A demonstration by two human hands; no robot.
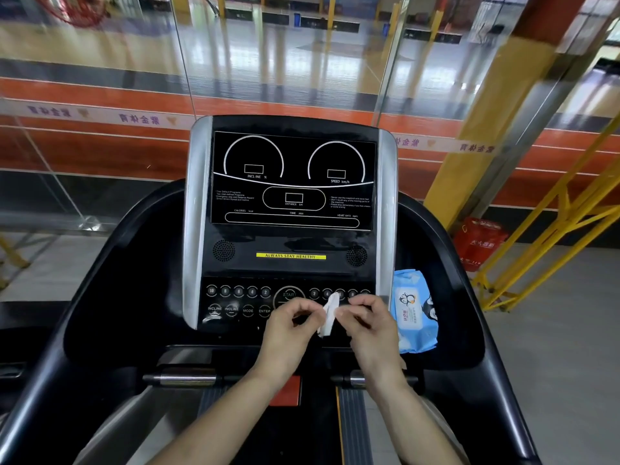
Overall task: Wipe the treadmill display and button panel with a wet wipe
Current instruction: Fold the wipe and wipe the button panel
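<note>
button panel (241, 302) | both hands' fingers pinching wet wipe (328, 315) between them

My view is bright, daylight flooding the glossy court floor (302, 62) far beyond my hands. Edges bow and smear; glare streaks the glass (117, 95), the display (292, 179) stays sharp.

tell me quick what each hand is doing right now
Left hand: fingers curled, pinching one edge of the wet wipe.
Right hand: fingers curled, pinching the other edge of the same wipe.
</note>
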